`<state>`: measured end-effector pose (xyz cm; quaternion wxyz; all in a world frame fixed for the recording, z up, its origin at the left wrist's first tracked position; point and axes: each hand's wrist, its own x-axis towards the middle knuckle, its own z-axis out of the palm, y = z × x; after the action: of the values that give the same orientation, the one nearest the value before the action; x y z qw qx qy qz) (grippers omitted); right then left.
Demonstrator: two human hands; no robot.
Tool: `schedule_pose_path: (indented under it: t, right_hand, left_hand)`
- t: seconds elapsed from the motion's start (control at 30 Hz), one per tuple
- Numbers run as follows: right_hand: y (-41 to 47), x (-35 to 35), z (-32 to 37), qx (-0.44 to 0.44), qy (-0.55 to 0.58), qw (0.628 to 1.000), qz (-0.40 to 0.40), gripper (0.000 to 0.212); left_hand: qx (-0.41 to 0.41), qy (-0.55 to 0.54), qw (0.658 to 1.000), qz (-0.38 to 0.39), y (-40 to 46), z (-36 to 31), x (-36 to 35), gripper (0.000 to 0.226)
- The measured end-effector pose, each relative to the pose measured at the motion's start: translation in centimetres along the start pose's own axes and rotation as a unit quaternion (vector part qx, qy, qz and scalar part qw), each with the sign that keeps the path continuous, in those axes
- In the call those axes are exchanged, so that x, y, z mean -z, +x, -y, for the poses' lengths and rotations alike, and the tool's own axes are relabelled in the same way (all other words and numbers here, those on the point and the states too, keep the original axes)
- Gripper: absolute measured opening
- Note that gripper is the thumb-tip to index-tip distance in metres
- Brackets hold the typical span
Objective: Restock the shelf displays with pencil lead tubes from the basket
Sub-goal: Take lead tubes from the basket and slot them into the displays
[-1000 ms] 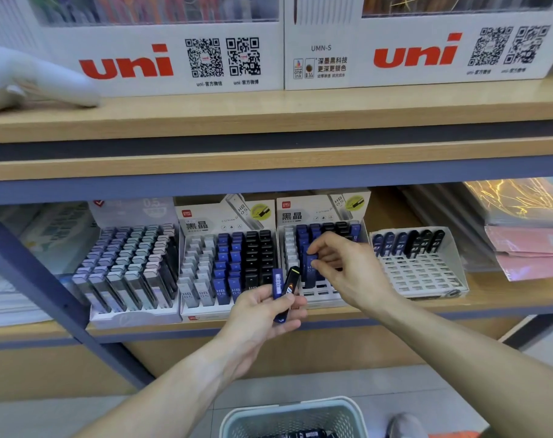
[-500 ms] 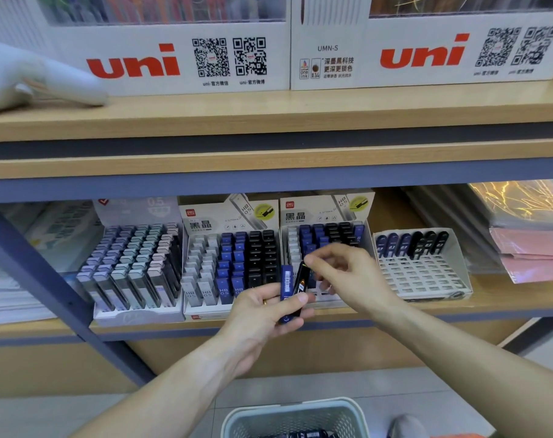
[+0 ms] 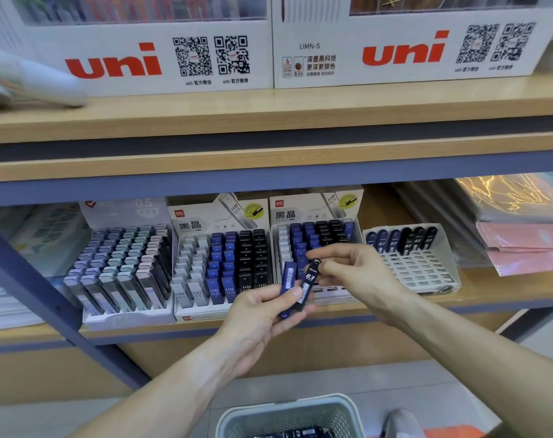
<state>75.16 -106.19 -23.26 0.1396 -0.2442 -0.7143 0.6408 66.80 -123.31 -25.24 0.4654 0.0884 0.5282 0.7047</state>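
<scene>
While the left hand (image 3: 262, 314) grips two pencil lead tubes upright in front of the lower shelf (image 3: 490, 298), a blue tube (image 3: 287, 287) and a black tube (image 3: 307, 287) marked 0.3, the right hand (image 3: 354, 270) pinches the black one at its cap, apparently to draw it out for placing. The task looks to be in its middle. The two displays on the left, the grey-tube display (image 3: 123, 273) and the first 黑晶 display (image 3: 221, 267), appear full; the second 黑晶 display (image 3: 316, 235), behind the hands, seems well stocked, though its near rows are covered. The white grid rack (image 3: 417, 267) on the right holds only a far row of blue and black 0.3 tubes, with most slots bare (that is likely where the black tube belongs). More tubes lie in the basket (image 3: 287, 415) on the floor, so several rounds are probably left. The basket is cut off at the lower edge, so its stock cannot be counted, and the small print on the tubes is mostly too blurred to read.
</scene>
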Motion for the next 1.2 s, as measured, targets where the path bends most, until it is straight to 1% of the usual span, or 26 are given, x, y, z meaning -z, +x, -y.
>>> schedule_pose_path:
  t: [0.17, 0.27, 0.33, 0.4, 0.5, 0.6, 0.7, 0.77, 0.83, 0.93, 1.0, 1.1, 1.2]
  right_hand:
    - [-0.3, 0.4, -0.2, 0.01, 0.031, 0.999, 0.002, 0.017]
    - [-0.4, 0.8, -0.4, 0.012, 0.025, 1.0, 0.003, 0.017]
    - [-0.3, 1.2, -0.2, 0.022, 0.02, 0.999, -0.017, 0.019]
    - [-0.1, 1.9, 0.1, 0.043, 0.012, 0.997, -0.058, 0.019]
    - [0.5, 3.4, 0.2, 0.082, -0.054, 0.988, -0.121, 0.019]
    - [1.1, 4.6, -0.5, 0.106, -0.143, 0.971, -0.162, 0.019]
    - [1.4, 5.2, -1.1, 0.141, -0.238, 0.944, -0.177, 0.019]
    - [1.4, 5.6, -1.1, 0.158, -0.268, 0.934, -0.174, 0.019]
    - [1.5, 6.1, -0.8, 0.168, -0.282, 0.928, -0.175, 0.019]
    - [1.7, 6.7, -0.4, 0.169, -0.285, 0.925, -0.185, 0.018]
    - [1.6, 6.9, -0.3, 0.16, -0.263, 0.934, -0.182, 0.018]
    - [0.9, 6.8, -0.1, 0.129, -0.195, 0.963, -0.136, 0.018]
    - [0.4, 7.2, 0.1, 0.127, -0.182, 0.966, -0.132, 0.019]
  left_hand:
    - [-0.003, 0.016, 1.0, -0.007, 0.1, 0.3, -0.1, 0.026]
    - [-0.004, 0.016, 1.0, -0.009, 0.2, 0.5, -0.1, 0.025]
    - [-0.004, 0.011, 1.0, -0.009, 0.3, 0.6, -0.3, 0.025]
    - [-0.008, 0.015, 1.0, -0.015, 0.4, 0.6, -0.4, 0.026]
    - [-0.021, 0.061, 0.997, -0.03, 0.5, 0.5, -0.5, 0.035]
    - [-0.029, 0.106, 0.993, -0.038, 0.8, 0.8, -0.4, 0.046]
    - [-0.036, 0.124, 0.991, -0.033, 1.2, 1.0, -0.3, 0.045]
    - [-0.03, 0.114, 0.993, -0.029, 1.4, 1.1, -0.3, 0.044]
    - [-0.016, 0.097, 0.995, -0.023, 1.7, 1.2, -0.4, 0.036]
    - [0.001, 0.078, 0.997, -0.016, 2.0, 1.4, -0.4, 0.023]
    - [0.003, 0.069, 0.998, -0.007, 2.1, 1.4, -0.5, 0.024]
    - [-0.004, 0.064, 0.998, 0.004, 2.4, 1.4, -1.2, 0.026]
    - [-0.026, 0.102, 0.994, 0.016, 2.9, 1.5, -2.5, 0.024]
